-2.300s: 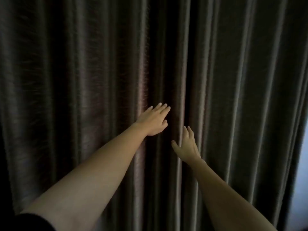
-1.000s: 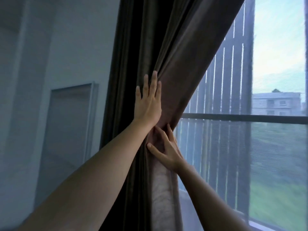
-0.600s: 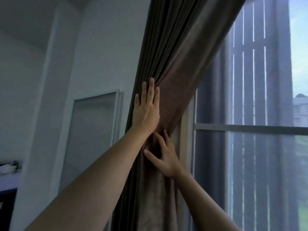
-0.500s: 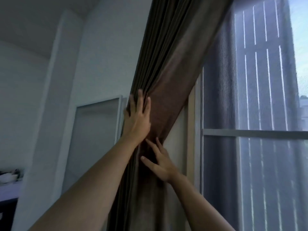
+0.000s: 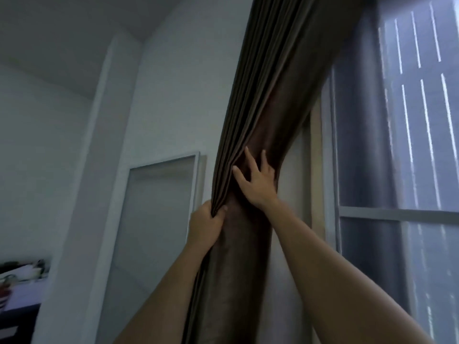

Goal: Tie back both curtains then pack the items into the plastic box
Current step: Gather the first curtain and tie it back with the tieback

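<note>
Curtain: a brown curtain (image 5: 280,83) hangs in the middle of the view, gathered into one thick bundle that slants from the upper right down to the near centre, with tight pleats along its left edge.
Left hand: the left hand (image 5: 205,225) grips the pleated left edge of the bundle, fingers and thumb curled round the folds.
Right hand: the right hand (image 5: 259,183) lies higher and to the right, flat on the fabric with its fingers spread wide, pressing the cloth and holding nothing.
Window: a window (image 5: 409,145) fills the right side, with a horizontal crossbar (image 5: 397,214).
Wall: a white wall (image 5: 173,83) stands left of the curtain, bearing a pale framed panel (image 5: 159,219).
Far left: a dark desk (image 5: 19,311) carries blurred clutter that cannot be made out.
</note>
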Demonstrator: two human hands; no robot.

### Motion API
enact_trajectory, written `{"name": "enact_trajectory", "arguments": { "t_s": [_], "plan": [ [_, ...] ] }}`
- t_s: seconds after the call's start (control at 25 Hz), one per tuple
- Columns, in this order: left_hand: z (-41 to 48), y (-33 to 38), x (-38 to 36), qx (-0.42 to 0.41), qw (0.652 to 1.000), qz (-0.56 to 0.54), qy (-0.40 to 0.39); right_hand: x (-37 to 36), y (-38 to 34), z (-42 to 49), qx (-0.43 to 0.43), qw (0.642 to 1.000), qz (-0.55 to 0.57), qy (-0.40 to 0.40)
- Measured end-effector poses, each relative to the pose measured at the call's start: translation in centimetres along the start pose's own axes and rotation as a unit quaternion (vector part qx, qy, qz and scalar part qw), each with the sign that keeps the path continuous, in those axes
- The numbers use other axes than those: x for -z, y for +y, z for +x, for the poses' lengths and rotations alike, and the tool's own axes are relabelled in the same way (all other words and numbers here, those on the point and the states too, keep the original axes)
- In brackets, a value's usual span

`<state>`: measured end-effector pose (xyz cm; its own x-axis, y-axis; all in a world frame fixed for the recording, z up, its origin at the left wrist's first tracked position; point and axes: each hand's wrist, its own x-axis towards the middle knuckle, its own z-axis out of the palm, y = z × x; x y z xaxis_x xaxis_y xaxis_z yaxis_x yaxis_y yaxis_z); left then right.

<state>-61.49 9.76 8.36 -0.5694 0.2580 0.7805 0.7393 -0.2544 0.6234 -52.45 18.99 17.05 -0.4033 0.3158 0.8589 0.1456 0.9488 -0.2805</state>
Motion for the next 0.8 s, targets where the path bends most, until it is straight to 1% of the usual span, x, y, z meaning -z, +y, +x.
{"name": "enact_trajectory", "arguments": {
  "t_s": [0.08, 0.16, 0.24, 0.32, 0.4, 0.44, 0.52, 0.56, 0.6, 0.68, 0.72, 0.8],
  "plan": [
    [0.9, -0.6, 1.1, 0.014, 0.999, 0.035, -0.022, -0.5, -0.4, 2.1, -0.019, 0.996, -0.061, -0.064],
    [1.7, -0.8, 2.1, 0.029, 0.997, 0.068, -0.032, -0.4, -1.1, 3.5, -0.023, 0.991, -0.061, -0.12],
    [1.8, -1.0, 2.9, 0.03, 0.995, 0.085, -0.044, -0.3, -1.4, 3.3, -0.011, 0.99, -0.03, -0.137],
    [1.2, -0.9, 3.1, 0.017, 0.993, 0.103, -0.062, 0.3, -1.1, 2.0, 0.002, 0.99, -0.037, -0.132],
    [-0.1, 0.2, 2.6, -0.015, 0.992, 0.109, -0.067, 1.6, -0.7, 0.9, -0.005, 0.99, -0.037, -0.135],
    [-0.7, 1.1, 2.2, -0.041, 0.992, 0.106, -0.054, 2.4, -0.5, 0.6, -0.011, 0.99, -0.034, -0.133],
    [-1.5, 3.2, 1.2, -0.122, 0.987, 0.106, -0.005, 4.6, -0.6, -0.2, -0.007, 0.992, -0.045, -0.121],
    [-1.7, 4.4, 0.8, -0.157, 0.98, 0.118, 0.011, 5.8, -0.6, -0.7, -0.003, 0.992, -0.059, -0.113],
    [-1.8, 5.9, 0.3, -0.175, 0.976, 0.129, 0.021, 7.3, -0.5, -1.4, 0.001, 0.991, -0.075, -0.107],
    [-2.3, 9.4, -0.8, -0.192, 0.967, 0.166, 0.02, 11.2, -0.4, -3.3, 0.014, 0.988, -0.104, -0.11],
    [-2.9, 11.2, -1.4, -0.206, 0.959, 0.191, 0.02, 13.4, -0.4, -4.5, 0.022, 0.987, -0.116, -0.106],
    [-4.3, 14.6, -3.0, -0.261, 0.936, 0.237, 0.026, 18.3, -0.4, -7.0, 0.034, 0.987, -0.135, -0.074]
  ]
}}
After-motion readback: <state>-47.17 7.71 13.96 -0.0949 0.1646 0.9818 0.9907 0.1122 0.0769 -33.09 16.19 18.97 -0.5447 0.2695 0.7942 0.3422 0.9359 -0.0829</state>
